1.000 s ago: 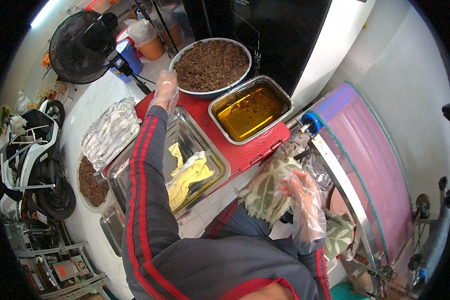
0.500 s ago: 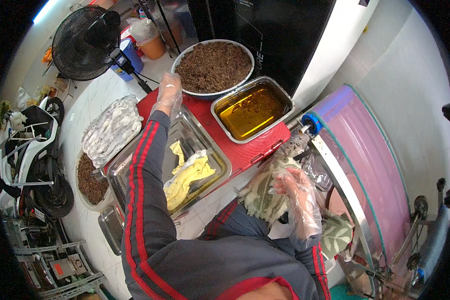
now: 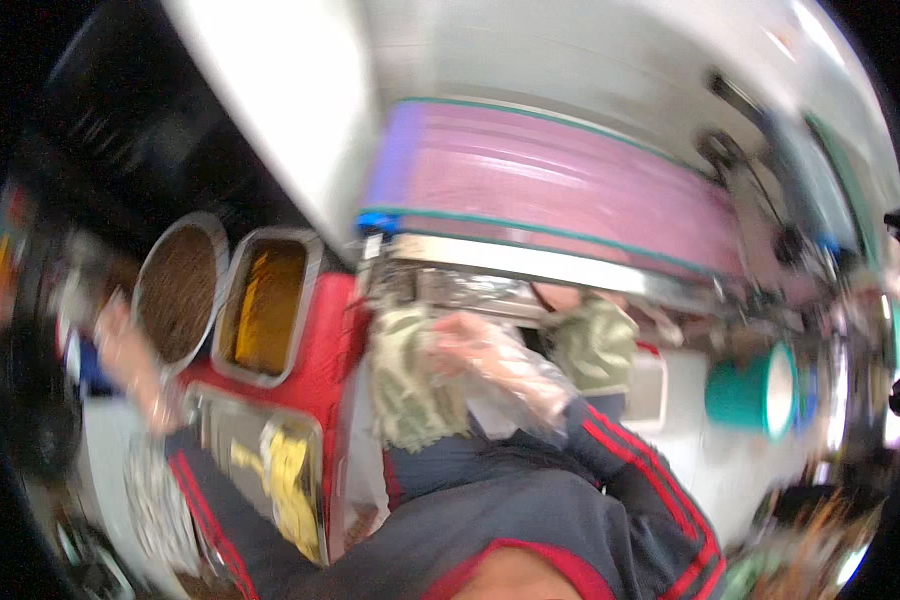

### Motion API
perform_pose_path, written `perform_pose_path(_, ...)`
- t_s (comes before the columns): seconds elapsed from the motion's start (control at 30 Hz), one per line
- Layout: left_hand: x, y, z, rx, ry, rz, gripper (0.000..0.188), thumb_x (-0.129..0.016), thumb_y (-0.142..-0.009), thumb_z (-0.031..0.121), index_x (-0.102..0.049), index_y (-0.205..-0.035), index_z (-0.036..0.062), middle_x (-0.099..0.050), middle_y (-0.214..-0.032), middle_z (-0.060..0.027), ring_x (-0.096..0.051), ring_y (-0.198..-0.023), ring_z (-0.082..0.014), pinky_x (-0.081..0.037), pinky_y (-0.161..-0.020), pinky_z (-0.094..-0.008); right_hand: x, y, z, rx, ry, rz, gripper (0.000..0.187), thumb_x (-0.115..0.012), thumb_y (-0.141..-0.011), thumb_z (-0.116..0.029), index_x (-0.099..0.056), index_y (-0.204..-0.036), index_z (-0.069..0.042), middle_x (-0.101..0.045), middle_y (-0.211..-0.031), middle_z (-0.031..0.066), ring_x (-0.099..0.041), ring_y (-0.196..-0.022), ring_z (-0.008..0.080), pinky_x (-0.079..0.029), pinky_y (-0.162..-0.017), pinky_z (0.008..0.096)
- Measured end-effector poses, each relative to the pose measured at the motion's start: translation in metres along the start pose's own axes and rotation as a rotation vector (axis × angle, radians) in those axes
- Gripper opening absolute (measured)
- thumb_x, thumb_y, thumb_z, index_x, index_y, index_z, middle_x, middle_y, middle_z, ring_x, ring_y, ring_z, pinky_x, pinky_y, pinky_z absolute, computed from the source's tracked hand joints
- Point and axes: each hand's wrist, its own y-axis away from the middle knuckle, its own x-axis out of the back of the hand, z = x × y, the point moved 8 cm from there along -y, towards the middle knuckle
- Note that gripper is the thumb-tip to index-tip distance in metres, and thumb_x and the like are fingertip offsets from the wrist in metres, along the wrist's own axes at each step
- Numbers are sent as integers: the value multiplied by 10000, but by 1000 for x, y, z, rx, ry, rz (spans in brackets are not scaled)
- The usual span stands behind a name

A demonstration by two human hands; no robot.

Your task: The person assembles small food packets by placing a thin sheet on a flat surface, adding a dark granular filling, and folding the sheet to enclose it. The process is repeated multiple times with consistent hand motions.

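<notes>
Room: pale wall point(image 3: 450, 40) behind a pink-tinted case point(image 3: 560, 180), all of it smeared by blur
Table point(image 3: 330, 330): red, close to the body, likely so what it carries lies within arm's reach
Bowl point(image 3: 222, 245): holds brown crumbs point(image 3: 178, 290); its wide mouth probably leaves room for a hand
Pan point(image 3: 300, 312): just beside the bowl, its high sides presumably containing the amber liquid point(image 3: 270, 310)
Tray point(image 3: 210, 410): crumpled yellow sheets point(image 3: 292, 495) inside, perhaps kept off the table by its rim
Left hand point(image 3: 130, 360): gloved, close beside the bowl; how far its grip opens, or what it holds, cannot be told
Right hand point(image 3: 490, 360): near green cloth point(image 3: 405, 375), grip half-curled; contents and contact unclear
Gloves point(image 3: 530, 385): clear, probably for cleanliness
</notes>
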Motion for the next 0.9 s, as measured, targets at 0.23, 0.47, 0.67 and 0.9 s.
perform_pose_path(0.23, -44, -21, 2, -200, -149, -394, 421, -509, -1059, 131, -558, -1473, 66, -652, -1397, -158, -633, -1265, -315, -481, -1062, -385, 37, 46, -20, 196, -104, 93, 394, -630, -1054, -290, -551, -1336, -26, -696, -1124, 121, -687, -952, 185, -574, -797, 336)
perform_pose_path(0.47, 0, -36, 109, -126, 124, -172, 362, -555, -1082, 258, -644, -1374, 64, -657, -1379, -152, -654, -1219, -298, -492, -1039, -384, 88, 88, -36, 190, -172, 277, 402, -657, -1038, -268, -569, -1327, -3, -703, -1121, 134, -695, -954, 183, -575, -784, 308)
perform_pose_path(0.67, -24, -22, 214, -74, 510, -365, 312, -576, -1074, 185, -658, -1296, -18, -680, -1255, -170, -699, -1093, -246, -564, -958, -354, 140, 105, -34, 220, -219, 409, 433, -662, -1035, -219, -535, -1370, 25, -707, -1163, 182, -721, -969, 229, -611, -809, 345)
perform_pose_path(0.9, -38, 60, 378, -247, 774, -561, 247, -616, -1035, 82, -675, -1239, -44, -701, -1148, -112, -680, -1015, -190, -561, -932, -323, 180, 140, -23, 263, -258, 491, 425, -665, -1036, -274, -571, -1338, 10, -718, -1149, 159, -713, -959, 212, -597, -804, 329)
